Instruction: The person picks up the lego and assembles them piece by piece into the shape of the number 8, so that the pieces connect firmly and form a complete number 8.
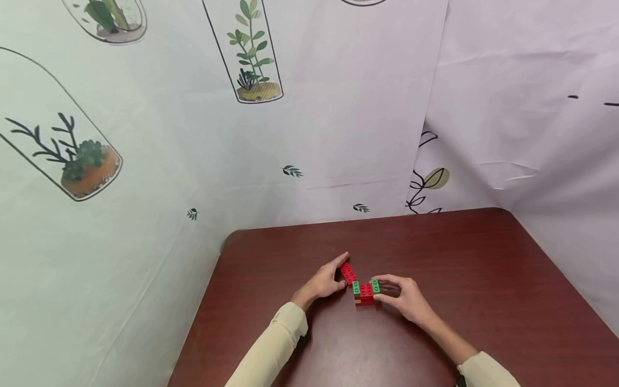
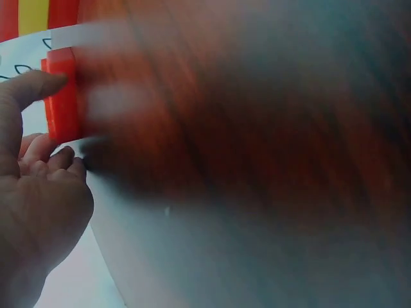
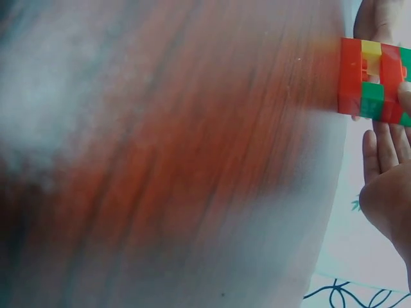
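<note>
A long red toy brick [image 1: 347,273] with studs lies by my left hand [image 1: 329,279], its thumb and index finger at opposite ends. In the left wrist view, the thumb rests over that red brick [image 2: 63,96]. Just to the right stands a layered block stack [image 1: 366,302] of red bricks, with a small green brick [image 1: 356,288] on its left end and another green brick [image 1: 375,286] on its right end. My right hand [image 1: 406,298] pinches the right-end green brick between thumb and fingers. The right wrist view shows yellow and green bricks between the stack's red layers [image 3: 350,77].
Both hands work on a dark reddish-brown table [image 1: 459,258] with rounded far corners. A pale cloth backdrop [image 1: 338,134] printed with plants hangs behind the table and along its sides.
</note>
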The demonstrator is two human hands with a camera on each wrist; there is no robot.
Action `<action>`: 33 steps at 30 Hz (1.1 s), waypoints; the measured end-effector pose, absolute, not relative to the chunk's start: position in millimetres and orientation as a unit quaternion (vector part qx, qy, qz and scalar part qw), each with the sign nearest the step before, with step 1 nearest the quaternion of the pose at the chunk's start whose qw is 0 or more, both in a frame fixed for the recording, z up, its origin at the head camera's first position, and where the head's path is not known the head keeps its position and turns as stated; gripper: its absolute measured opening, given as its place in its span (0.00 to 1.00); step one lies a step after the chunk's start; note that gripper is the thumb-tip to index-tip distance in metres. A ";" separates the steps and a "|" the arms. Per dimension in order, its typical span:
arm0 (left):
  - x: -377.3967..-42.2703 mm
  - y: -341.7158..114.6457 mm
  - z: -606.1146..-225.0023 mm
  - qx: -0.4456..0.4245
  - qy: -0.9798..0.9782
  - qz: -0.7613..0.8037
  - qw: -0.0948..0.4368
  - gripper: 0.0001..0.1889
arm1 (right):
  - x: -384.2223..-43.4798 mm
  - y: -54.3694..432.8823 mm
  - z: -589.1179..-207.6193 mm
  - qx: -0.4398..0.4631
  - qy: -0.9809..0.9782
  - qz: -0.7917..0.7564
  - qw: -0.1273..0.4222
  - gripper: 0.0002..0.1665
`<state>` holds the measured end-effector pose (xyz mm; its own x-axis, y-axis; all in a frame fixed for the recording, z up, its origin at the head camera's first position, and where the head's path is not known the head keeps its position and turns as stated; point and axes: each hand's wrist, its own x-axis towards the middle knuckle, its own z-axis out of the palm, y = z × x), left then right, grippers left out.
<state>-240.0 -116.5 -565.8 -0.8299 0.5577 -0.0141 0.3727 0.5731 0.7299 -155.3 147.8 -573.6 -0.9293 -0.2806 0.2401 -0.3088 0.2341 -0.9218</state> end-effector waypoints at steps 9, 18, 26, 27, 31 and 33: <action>-239.5 -109.6 -569.9 0.254 0.872 0.403 0.112 0.41 | -155.5 149.4 -574.8 0.185 -0.787 0.589 0.012 0.24; -238.0 -108.3 -573.3 0.238 0.866 0.432 0.087 0.33 | -156.0 148.8 -575.9 0.188 -0.787 0.588 0.009 0.25; -240.8 -109.1 -576.1 0.238 0.869 0.427 0.077 0.25 | -155.0 149.9 -575.3 0.185 -0.789 0.586 0.009 0.24; -241.4 -109.6 -576.1 0.238 0.869 0.426 0.077 0.25 | -155.0 150.2 -575.2 0.184 -0.789 0.586 0.008 0.24; -243.7 -111.5 -575.5 0.230 0.873 0.422 0.083 0.22 | -155.2 150.7 -575.6 0.182 -0.788 0.589 0.007 0.24; -244.8 -112.2 -574.7 0.225 0.875 0.420 0.088 0.22 | -155.1 150.7 -575.9 0.180 -0.788 0.589 0.007 0.24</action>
<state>-244.8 -112.2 -574.7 -0.8836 0.4671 0.0340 0.3187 0.5466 0.7744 -155.1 150.7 -575.9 -0.9350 -0.2756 0.2234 -0.2922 0.2411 -0.9255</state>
